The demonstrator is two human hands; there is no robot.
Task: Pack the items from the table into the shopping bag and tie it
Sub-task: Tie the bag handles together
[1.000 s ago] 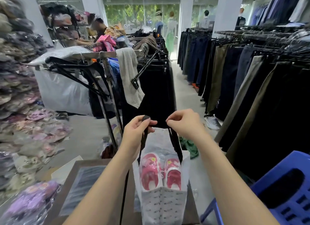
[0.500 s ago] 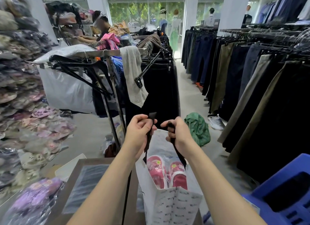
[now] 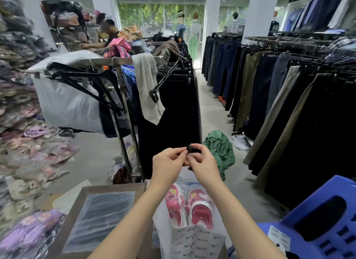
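Hands pinching shopping bag's black ribbon handles

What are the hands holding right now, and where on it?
Both the left hand and right hand pinch the black handles of the shopping bag at their top ends, bunched together above the bag.

Glossy clear plastic wraps the pink slippers; the bag looks matt white (printed); stool smooth blue plastic, rack dull metal.
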